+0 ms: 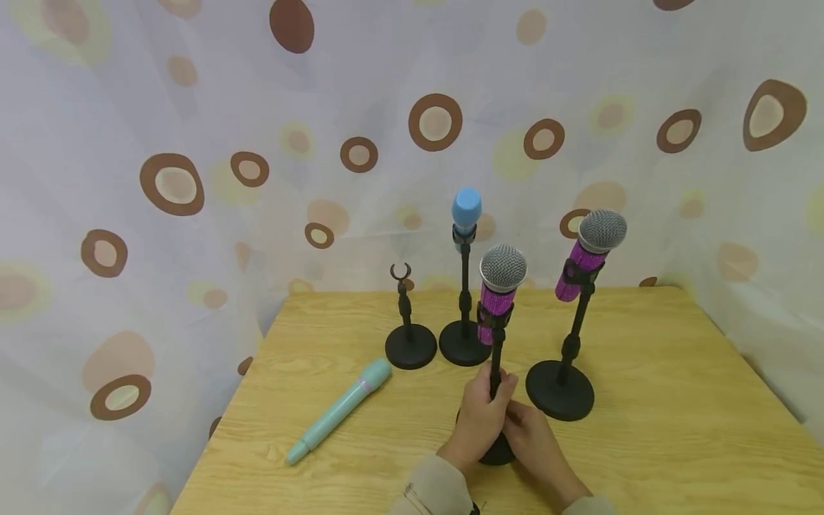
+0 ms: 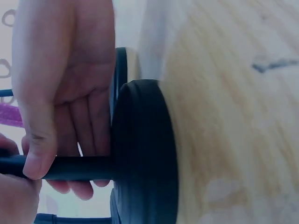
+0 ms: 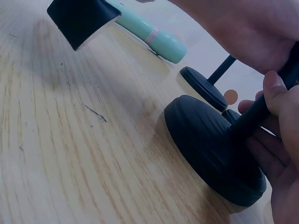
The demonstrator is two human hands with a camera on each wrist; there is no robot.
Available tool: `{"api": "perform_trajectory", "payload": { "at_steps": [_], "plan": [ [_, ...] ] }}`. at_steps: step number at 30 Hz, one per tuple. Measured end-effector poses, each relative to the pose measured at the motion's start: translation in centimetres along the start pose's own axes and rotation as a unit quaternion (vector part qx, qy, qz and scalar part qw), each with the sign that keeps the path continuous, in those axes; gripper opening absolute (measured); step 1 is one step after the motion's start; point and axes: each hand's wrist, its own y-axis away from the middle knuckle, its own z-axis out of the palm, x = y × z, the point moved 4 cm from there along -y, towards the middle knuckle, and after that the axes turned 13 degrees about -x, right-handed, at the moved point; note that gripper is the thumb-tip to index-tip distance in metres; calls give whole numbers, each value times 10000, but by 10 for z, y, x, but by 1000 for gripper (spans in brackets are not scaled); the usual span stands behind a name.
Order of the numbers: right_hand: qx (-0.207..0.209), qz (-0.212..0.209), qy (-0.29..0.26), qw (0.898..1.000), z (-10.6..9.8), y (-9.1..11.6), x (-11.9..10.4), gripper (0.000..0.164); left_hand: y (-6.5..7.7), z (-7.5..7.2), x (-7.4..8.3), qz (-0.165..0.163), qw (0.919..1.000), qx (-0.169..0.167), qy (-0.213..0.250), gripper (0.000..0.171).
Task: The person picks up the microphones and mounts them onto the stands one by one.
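Note:
A black microphone stand (image 1: 497, 357) stands at the front of the table, carrying a purple microphone (image 1: 503, 270) with a silver mesh head in its clip. My left hand (image 1: 478, 418) grips the pole below the clip. Lower down, my right hand (image 1: 536, 438) holds the same pole just above the round base (image 3: 205, 144). In the left wrist view the right thumb (image 2: 38, 158) lies across the pole, its fingers reaching behind. The two hands are close together, partly covering the base in the head view.
A second purple microphone (image 1: 601, 232) sits in a stand at the right. Behind are a stand with a light blue microphone (image 1: 466, 209) and a shorter stand (image 1: 410, 347) with a bare clip. A mint-green microphone (image 1: 337, 413) lies on the wooden table (image 1: 676, 429) at left.

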Motion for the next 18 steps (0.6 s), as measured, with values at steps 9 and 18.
{"api": "perform_trajectory", "payload": {
  "at_steps": [9, 18],
  "plan": [
    [62, -56, 252, 9996, 4, -1, 0, 24, 3, -7, 5, -211, 9962, -346, -769, 25],
    [103, -95, 301, 9994, 3, -1, -3, 22, -5, -13, -2, -150, 9918, -1267, 101, 22]
  ]
}}
